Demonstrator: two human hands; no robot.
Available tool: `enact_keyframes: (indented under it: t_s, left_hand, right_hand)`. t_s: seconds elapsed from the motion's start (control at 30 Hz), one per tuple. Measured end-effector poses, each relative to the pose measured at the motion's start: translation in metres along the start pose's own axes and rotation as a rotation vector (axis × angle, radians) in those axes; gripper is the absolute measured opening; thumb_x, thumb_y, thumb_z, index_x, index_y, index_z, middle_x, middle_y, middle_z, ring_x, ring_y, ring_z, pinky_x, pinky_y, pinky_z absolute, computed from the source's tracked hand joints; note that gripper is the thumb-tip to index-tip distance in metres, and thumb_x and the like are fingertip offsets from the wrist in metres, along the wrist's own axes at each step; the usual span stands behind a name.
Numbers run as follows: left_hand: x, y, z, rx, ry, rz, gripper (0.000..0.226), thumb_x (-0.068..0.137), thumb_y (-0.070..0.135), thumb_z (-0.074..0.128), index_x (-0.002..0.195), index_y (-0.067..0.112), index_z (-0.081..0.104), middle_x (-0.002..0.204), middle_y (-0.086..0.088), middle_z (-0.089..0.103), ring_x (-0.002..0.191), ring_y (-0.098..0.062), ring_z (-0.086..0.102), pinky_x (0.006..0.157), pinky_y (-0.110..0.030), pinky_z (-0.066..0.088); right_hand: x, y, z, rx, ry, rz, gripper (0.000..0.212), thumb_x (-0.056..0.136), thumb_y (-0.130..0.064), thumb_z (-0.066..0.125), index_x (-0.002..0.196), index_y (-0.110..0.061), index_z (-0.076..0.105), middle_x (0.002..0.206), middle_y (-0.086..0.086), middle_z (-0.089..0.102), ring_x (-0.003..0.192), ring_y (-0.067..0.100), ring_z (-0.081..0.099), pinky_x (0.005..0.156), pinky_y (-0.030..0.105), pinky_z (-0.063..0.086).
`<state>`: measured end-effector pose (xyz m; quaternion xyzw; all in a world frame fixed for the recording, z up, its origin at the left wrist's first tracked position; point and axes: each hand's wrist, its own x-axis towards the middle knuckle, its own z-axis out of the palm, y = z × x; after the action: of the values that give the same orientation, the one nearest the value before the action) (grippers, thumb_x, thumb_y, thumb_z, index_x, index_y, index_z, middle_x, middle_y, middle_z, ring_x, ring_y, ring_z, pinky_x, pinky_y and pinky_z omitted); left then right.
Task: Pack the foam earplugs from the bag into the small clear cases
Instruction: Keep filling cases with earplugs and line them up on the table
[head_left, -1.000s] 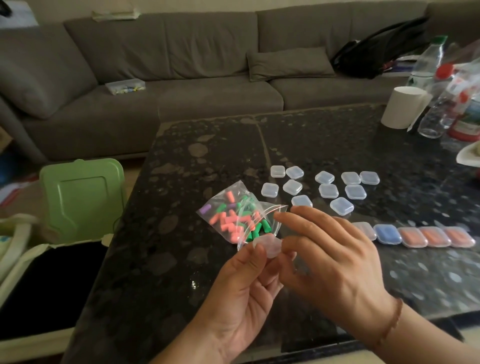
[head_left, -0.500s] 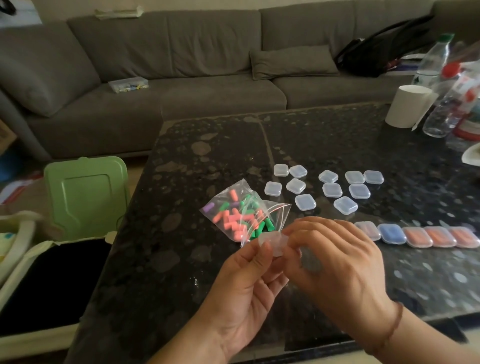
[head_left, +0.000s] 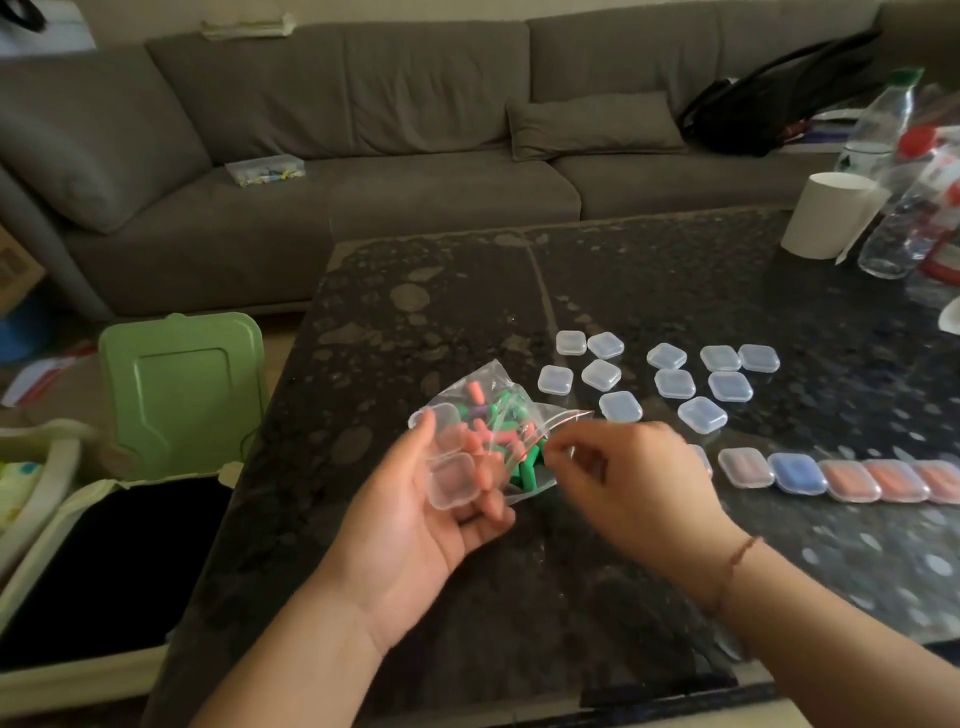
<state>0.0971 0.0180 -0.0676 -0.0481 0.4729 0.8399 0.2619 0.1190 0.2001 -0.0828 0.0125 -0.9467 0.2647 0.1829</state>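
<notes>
My left hand (head_left: 410, 525) lies palm up above the dark stone table (head_left: 441, 291). It holds a small clear case (head_left: 451, 467), hinged open and with nothing inside, between fingers and thumb. Just behind it lies the clear zip bag (head_left: 493, 410) of pink, green and purple foam earplugs, its mouth facing right. My right hand (head_left: 634, 483) has its fingertips bunched at that mouth; blur hides whether they hold anything. Several shut, unfilled cases (head_left: 675, 384) sit further back. A row of filled cases (head_left: 852, 480), orange and blue inside, runs to the right.
A white paper roll (head_left: 826, 215) and plastic bottles (head_left: 904, 223) stand at the table's far right. A green lid (head_left: 179, 395) and an open box (head_left: 104, 561) sit on the floor to the left. A grey sofa (head_left: 363, 156) runs behind the table.
The case that both hands held has come open and now lies in my left hand alone. My right hand has let go of it and moved to the bag's mouth.
</notes>
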Motion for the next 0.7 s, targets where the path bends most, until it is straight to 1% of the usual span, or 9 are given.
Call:
enact_keyframes:
  t_s: [0.03,0.07,0.13,0.27,0.43,0.53,0.6,0.63,0.7]
  left_hand:
    - [0.001,0.003,-0.001,-0.038,0.033,0.001,0.048,0.097,0.051,0.043,0.098,0.01,0.068,0.07,-0.008,0.059,0.061,-0.017,0.049,0.071,-0.037,0.048]
    - [0.001,0.005,-0.001,-0.074,0.054,-0.005,0.05,0.098,0.054,0.04,0.093,0.012,0.068,0.069,-0.008,0.058,0.059,-0.017,0.048,0.071,-0.037,0.047]
    - [0.001,0.005,-0.002,-0.112,0.059,-0.02,0.054,0.098,0.058,0.038,0.092,0.013,0.067,0.07,-0.008,0.056,0.058,-0.016,0.047,0.07,-0.036,0.046]
    - [0.0,0.004,0.0,-0.095,0.044,-0.029,0.058,0.097,0.062,0.034,0.1,0.014,0.066,0.071,-0.009,0.057,0.059,-0.017,0.047,0.07,-0.036,0.045]
    - [0.001,0.0,-0.002,-0.065,-0.026,-0.043,0.068,0.095,0.065,0.033,0.114,0.01,0.066,0.075,-0.009,0.055,0.061,-0.018,0.048,0.07,-0.037,0.046]
    - [0.002,-0.002,-0.004,0.021,-0.044,-0.018,0.071,0.094,0.068,0.031,0.124,0.015,0.067,0.08,-0.008,0.062,0.065,-0.017,0.051,0.073,-0.037,0.048]
    - [0.002,-0.007,-0.002,0.078,-0.042,0.037,0.068,0.093,0.067,0.032,0.123,0.019,0.068,0.085,-0.006,0.067,0.066,-0.015,0.054,0.075,-0.037,0.049]
    - [0.001,-0.012,-0.001,0.086,-0.038,0.073,0.065,0.093,0.066,0.033,0.123,0.02,0.068,0.089,-0.006,0.069,0.067,-0.015,0.055,0.076,-0.038,0.049]
    - [-0.002,-0.022,0.003,0.078,-0.052,0.128,0.061,0.093,0.063,0.033,0.125,0.022,0.067,0.099,-0.006,0.071,0.071,-0.015,0.057,0.077,-0.038,0.05]
  right_hand:
    - [0.002,-0.002,0.005,-0.176,-0.062,0.029,0.02,0.09,-0.043,0.056,0.103,-0.038,0.07,0.08,-0.009,0.072,0.079,0.017,0.069,0.065,0.029,0.052]
    - [0.004,-0.004,0.008,-0.252,-0.087,0.065,0.024,0.091,-0.048,0.052,0.107,-0.04,0.068,0.084,-0.008,0.072,0.084,0.019,0.068,0.067,0.029,0.051]
    - [0.007,-0.009,0.014,-0.272,-0.103,0.106,0.031,0.092,-0.055,0.047,0.106,-0.038,0.068,0.084,-0.007,0.071,0.082,0.02,0.067,0.066,0.029,0.051]
    - [0.019,-0.013,0.019,-0.305,-0.127,0.15,0.039,0.091,-0.063,0.046,0.094,-0.033,0.069,0.075,-0.008,0.062,0.071,0.015,0.062,0.06,0.03,0.052]
    - [0.022,-0.01,0.025,-0.316,-0.067,0.115,0.038,0.093,-0.059,0.045,0.089,-0.029,0.069,0.071,-0.006,0.061,0.069,0.018,0.063,0.06,0.032,0.051]
    - [0.015,-0.008,0.011,-0.3,-0.002,0.057,0.035,0.092,-0.056,0.044,0.094,-0.032,0.069,0.071,-0.007,0.067,0.07,0.021,0.065,0.058,0.029,0.049]
    - [0.005,-0.008,-0.004,-0.229,0.085,-0.016,0.027,0.088,-0.05,0.051,0.089,-0.03,0.07,0.066,-0.01,0.067,0.061,0.018,0.064,0.054,0.03,0.052]
    - [-0.002,-0.011,-0.011,-0.127,0.145,-0.039,0.019,0.085,-0.044,0.06,0.084,-0.028,0.071,0.065,-0.012,0.066,0.056,0.014,0.062,0.052,0.029,0.052]
    - [-0.014,-0.019,-0.022,0.225,0.194,-0.015,0.006,0.079,-0.028,0.075,0.076,-0.024,0.072,0.066,-0.014,0.069,0.052,0.007,0.062,0.05,0.019,0.05]
